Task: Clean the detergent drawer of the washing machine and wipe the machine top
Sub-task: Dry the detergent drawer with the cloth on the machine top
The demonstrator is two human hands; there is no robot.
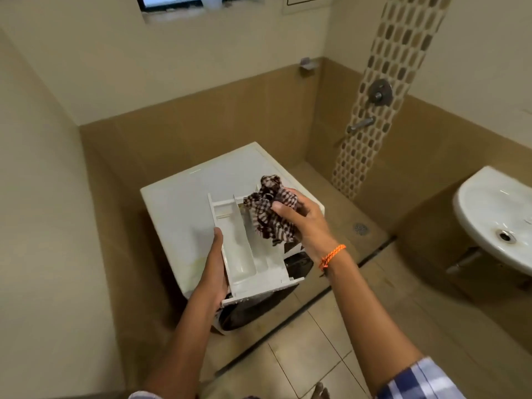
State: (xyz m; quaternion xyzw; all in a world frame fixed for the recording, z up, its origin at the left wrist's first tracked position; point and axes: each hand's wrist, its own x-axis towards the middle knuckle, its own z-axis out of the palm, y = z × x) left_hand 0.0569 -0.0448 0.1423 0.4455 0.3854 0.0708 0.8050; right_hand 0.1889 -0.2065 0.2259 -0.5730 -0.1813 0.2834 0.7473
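While gripping the white detergent drawer (250, 249) along its near-left edge, left hand (213, 272) curled round the drawer's side, thumb on the rim. Drawer lifted clear above the washing machine (178, 214), tilted, compartments facing up. Just right of the left hand, across the drawer, right hand (299, 223) clutching a bunched brown-and-white checked cloth (272, 211), fingers folded round it, thumb pressed on top. Cloth touching the drawer's far right compartment. Orange braided band (331, 256) on the right wrist. Below both hands, white machine top. Well off to the right of the right hand, a white washbasin (489, 214); beyond it, a wall tap (361, 125).
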